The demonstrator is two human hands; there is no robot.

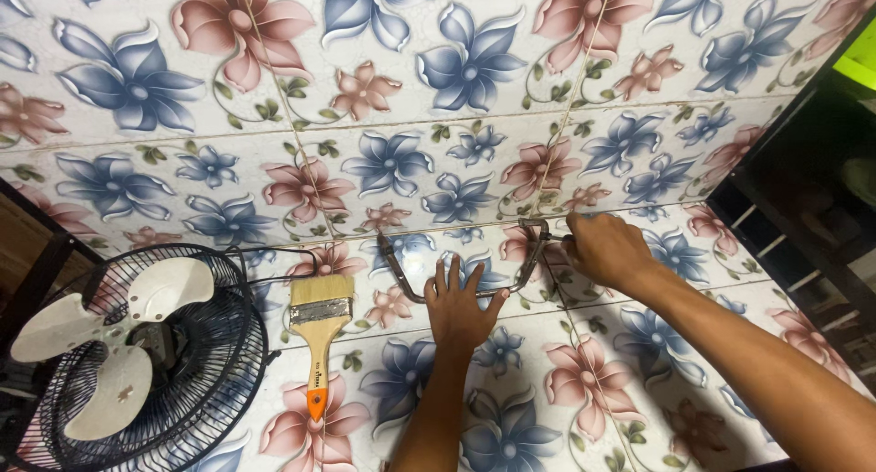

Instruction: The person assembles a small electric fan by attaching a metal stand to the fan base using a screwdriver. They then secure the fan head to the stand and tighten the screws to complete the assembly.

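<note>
The right hand is closed around the right end of a bent metal bracket lying on the flowered floor. The left hand rests open, fingers spread, pressing on the bracket's middle. A paintbrush lies just left of it, and a fan sits at the far left.

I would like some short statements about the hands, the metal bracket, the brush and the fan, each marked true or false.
1. The right hand grips one end of the bent metal bracket. True.
2. The left hand holds the paintbrush. False: it presses flat on the bracket; the brush lies untouched.
3. The fan has white blades inside a black grille. True.
4. The brush handle is blue. False: it is yellowish wood with an orange tip.
5. The floor tiles show a flower pattern. True.
</note>
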